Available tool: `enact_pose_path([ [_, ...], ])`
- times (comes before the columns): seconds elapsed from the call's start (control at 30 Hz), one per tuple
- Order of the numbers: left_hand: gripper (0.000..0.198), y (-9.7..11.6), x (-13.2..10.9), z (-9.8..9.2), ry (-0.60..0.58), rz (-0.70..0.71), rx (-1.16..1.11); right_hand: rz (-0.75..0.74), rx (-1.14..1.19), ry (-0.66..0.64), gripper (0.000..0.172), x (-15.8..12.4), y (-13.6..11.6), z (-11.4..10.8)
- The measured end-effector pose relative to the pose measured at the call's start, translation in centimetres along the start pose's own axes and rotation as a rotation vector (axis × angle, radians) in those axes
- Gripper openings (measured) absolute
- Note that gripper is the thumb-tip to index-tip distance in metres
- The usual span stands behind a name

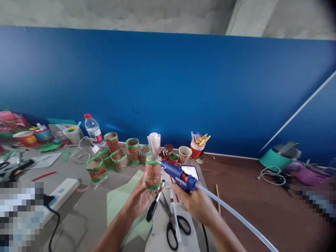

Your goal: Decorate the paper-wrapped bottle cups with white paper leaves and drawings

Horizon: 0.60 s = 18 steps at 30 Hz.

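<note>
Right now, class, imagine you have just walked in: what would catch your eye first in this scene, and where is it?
First, the blue glue gun in the right hand, centre foreground, its long clear glue stick trailing toward the lower right. Its nozzle points at the green-banded brown jar held up by the left hand. Behind everything runs a vivid blue wall.

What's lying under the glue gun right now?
Below the glue gun in the right hand, a phone, a black marker and scissors lie on the table; the hand covers whatever is directly beneath it.
</note>
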<state>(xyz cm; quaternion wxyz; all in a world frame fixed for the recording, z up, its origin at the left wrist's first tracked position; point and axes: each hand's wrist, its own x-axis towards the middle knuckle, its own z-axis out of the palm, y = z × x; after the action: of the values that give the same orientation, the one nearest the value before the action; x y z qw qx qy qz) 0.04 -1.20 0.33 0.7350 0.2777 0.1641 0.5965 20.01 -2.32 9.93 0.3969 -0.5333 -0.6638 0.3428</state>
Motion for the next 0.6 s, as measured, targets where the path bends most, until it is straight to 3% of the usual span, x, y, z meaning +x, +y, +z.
enact_pose_path([
  [0.17,0.041,0.3,0.0,0.5,0.018,0.034,0.038,0.068,-0.041,-0.104,0.037,0.1,-0.1,0.0],
  [0.6,0.045,0.4,0.0,1.2,0.007,0.085,0.069,0.043,-0.104,-0.048,0.038,0.1,-0.2,0.1],
])
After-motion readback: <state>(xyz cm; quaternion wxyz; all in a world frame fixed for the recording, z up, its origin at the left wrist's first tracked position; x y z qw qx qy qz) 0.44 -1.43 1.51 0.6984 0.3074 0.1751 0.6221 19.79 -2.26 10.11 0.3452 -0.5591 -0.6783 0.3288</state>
